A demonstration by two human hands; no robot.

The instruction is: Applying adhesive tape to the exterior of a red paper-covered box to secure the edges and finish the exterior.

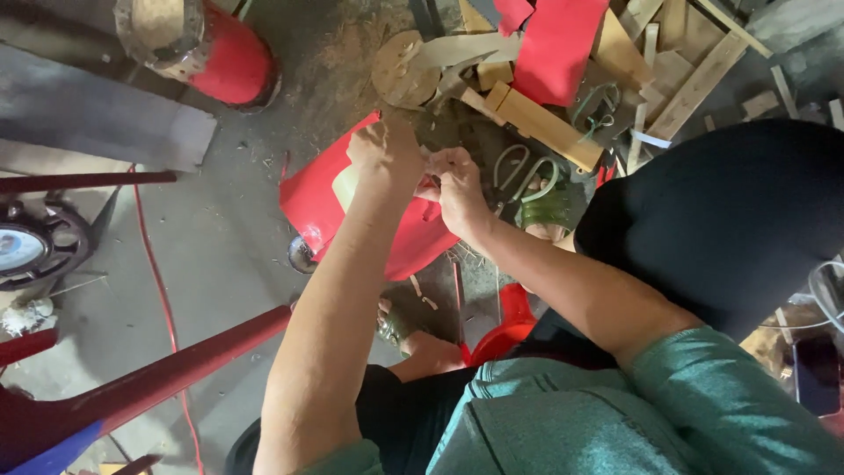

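Grey concrete floor [211, 255] fills the head view, dusty and strewn with chips, with a heap of wood offcuts [545, 123] and a red sheet [558, 44] toward its top edge. Both hands meet near the middle of the floor over a red curved panel [321, 198], a glossy piece that lies on the floor below them and spreads down and to the left from the fingers, its long axis running from upper left to lower right. The left hand [382, 154] is closed on the panel's upper edge, fingers curled over it. The right hand [457, 189] sits just beside it, touching, fingers pinched shut on something small at the same edge; what it pinches is hidden. Neither hand is nearer than the other: both are on the panel. A green sandal [545, 207] lies just right of the hands, and a sandalled foot [404, 330] rests below the panel. A red cylinder [224, 57] stands toward the top left corner, and a red cable [158, 290] trails down the floor's left side. No container with contents shows clearly.
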